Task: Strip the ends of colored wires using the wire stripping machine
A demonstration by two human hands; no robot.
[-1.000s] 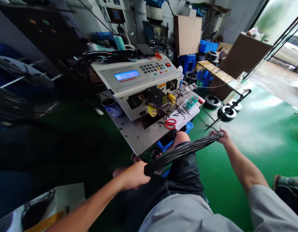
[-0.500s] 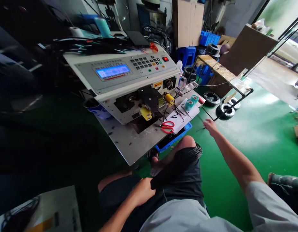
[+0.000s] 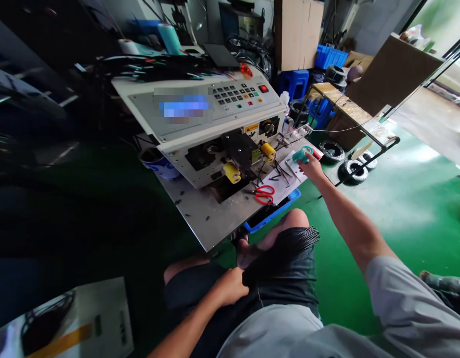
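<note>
My left hand (image 3: 232, 287) is closed around a bundle of thin black wires (image 3: 280, 256). The bundle lies across my thigh, its loose ends fanning out past my knee. My right hand (image 3: 311, 168) reaches over the right end of the metal table (image 3: 200, 221), fingers closed on a teal roll of tape (image 3: 302, 154). The fingers partly cover the roll. A white paper sheet (image 3: 280, 191) lies just beside it with short black wire pieces on top. Red-handled snips (image 3: 265, 194) rest at the sheet's left edge.
A wire-processing machine (image 3: 148, 119) with keypad and yellow rollers (image 3: 232, 173) stands on the table; its display is pixelated. Black cables lie on its top. Beneath the table edge is a blue crate (image 3: 260, 224). A black-framed rack (image 3: 386, 144) and wire coils (image 3: 352, 171) stand at right.
My right hand has moved left and up from beside the table onto the teal roll. My left hand still grips the black wires. The whole view has shifted slightly.
</note>
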